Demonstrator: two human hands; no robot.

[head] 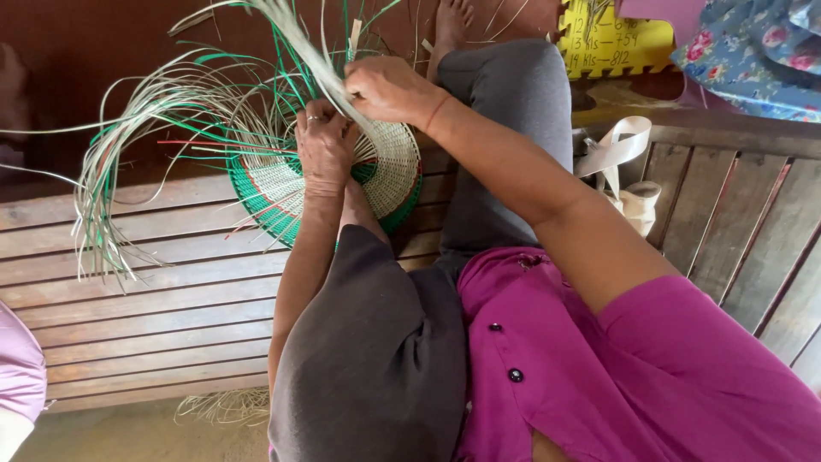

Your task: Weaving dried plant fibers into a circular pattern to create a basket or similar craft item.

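Note:
A half-woven round basket (389, 167) of pale and green strips, with a thin red band, rests against my left foot on a wooden slatted bench (154, 291). My left hand (325, 150) presses on the woven part and pinches strips at its rim. My right hand (385, 85) grips a bundle of pale loose strips (299, 38) that rise up and away. Many unwoven pale and green strips (145, 128) fan out to the left of the basket.
My legs in grey trousers (505, 111) stretch across the bench. A cream bag with a wide strap (629, 175) lies at my right. A yellow foam mat (611, 38) and flowered cloth (744, 51) lie beyond. Loose fibres (227, 406) sit on the floor below.

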